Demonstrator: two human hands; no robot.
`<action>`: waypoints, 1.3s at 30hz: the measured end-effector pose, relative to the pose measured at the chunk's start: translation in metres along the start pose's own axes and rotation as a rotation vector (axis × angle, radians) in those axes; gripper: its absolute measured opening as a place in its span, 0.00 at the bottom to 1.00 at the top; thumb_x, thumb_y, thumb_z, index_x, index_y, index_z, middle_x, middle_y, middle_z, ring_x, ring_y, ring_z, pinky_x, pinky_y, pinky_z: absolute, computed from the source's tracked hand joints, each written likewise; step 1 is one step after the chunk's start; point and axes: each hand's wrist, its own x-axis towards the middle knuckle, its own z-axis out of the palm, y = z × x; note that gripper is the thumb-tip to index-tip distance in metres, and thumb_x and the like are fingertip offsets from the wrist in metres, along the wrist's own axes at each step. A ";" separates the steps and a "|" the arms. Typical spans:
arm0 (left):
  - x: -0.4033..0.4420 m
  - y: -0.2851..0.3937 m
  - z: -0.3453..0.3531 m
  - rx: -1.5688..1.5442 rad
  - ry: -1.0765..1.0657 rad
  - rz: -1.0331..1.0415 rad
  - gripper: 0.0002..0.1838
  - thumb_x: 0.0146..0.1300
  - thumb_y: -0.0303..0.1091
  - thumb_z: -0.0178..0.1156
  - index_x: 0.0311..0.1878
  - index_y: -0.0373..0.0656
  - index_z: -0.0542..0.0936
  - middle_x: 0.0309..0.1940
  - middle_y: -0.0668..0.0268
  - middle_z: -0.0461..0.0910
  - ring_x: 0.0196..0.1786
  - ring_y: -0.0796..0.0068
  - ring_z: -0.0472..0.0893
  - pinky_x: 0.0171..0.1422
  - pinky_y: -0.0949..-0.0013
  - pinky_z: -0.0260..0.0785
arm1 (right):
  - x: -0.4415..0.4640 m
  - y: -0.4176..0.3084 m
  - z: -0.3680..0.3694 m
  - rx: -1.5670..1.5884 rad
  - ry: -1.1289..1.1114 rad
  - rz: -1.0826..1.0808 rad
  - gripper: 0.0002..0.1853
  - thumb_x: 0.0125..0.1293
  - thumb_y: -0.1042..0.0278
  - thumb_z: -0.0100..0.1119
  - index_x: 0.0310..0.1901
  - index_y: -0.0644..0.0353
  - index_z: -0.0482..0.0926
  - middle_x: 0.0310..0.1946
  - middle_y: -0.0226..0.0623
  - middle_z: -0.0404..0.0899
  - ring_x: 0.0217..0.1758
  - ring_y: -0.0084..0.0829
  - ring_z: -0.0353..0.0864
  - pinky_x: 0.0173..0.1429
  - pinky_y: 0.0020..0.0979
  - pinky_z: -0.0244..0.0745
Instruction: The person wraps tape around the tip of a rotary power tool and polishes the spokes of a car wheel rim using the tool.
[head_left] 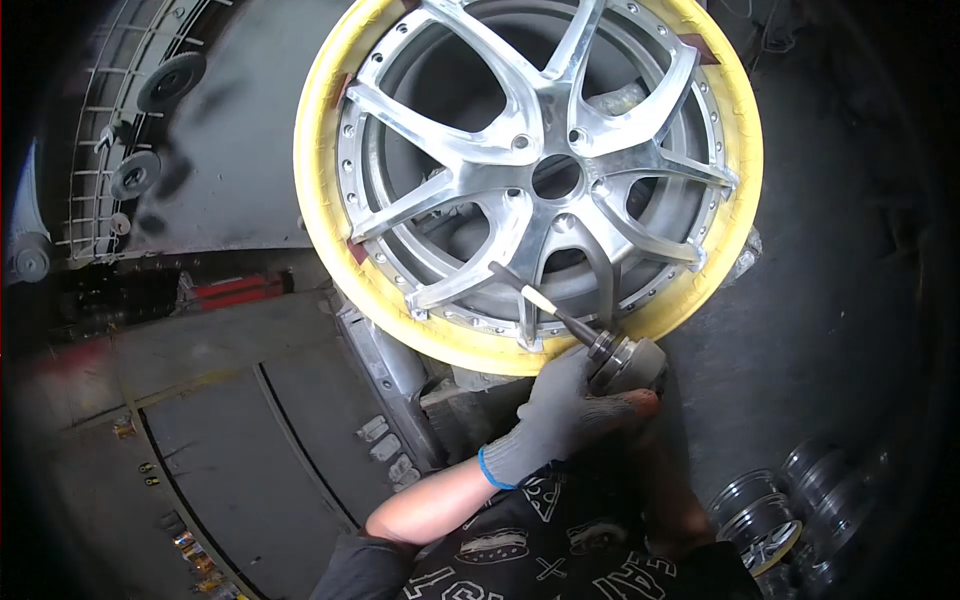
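A silver multi-spoke wheel (556,178) with a yellow outer rim (322,205) fills the upper middle. My left hand (560,405), in a grey glove with a blue cuff edge, is closed around a handheld rotary tool (606,350) at the wheel's near edge. The tool's thin shaft, with a pale sleeve, points up and left over the lower spokes; its dark tip lies at a spoke. My right forearm (680,500) is in shadow and reaches up toward the tool's rear. The fingers of my right hand are too hidden and dark to make out.
Small round discs (172,82) hang on a wire rack at the upper left. A red object (235,291) lies below it. More wheels (755,515) stand on the floor at the lower right. Small pale blocks (384,446) lie left of my arm.
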 end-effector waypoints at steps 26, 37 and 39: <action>-0.058 0.009 -0.013 -0.466 0.040 -0.074 0.25 0.68 0.34 0.61 0.65 0.35 0.70 0.51 0.65 0.78 0.51 0.80 0.77 0.57 0.72 0.70 | -0.004 -0.197 0.117 -1.986 -0.290 -0.553 0.41 0.33 0.57 0.79 0.51 0.68 0.71 0.41 0.46 0.78 0.45 0.45 0.78 0.54 0.40 0.72; -0.038 0.014 -0.003 -0.455 0.050 -0.039 0.24 0.67 0.38 0.62 0.62 0.35 0.73 0.47 0.67 0.79 0.46 0.82 0.77 0.52 0.74 0.71 | 0.000 -0.222 0.114 -2.033 -0.287 -0.464 0.44 0.29 0.59 0.81 0.52 0.67 0.71 0.43 0.46 0.77 0.48 0.47 0.78 0.59 0.43 0.72; -0.033 0.015 -0.002 -0.382 0.035 -0.097 0.27 0.65 0.44 0.64 0.60 0.34 0.73 0.46 0.67 0.79 0.47 0.83 0.76 0.52 0.74 0.70 | 0.002 -0.229 0.112 -2.027 -0.279 -0.459 0.45 0.28 0.58 0.82 0.52 0.67 0.71 0.43 0.46 0.77 0.49 0.47 0.78 0.59 0.43 0.72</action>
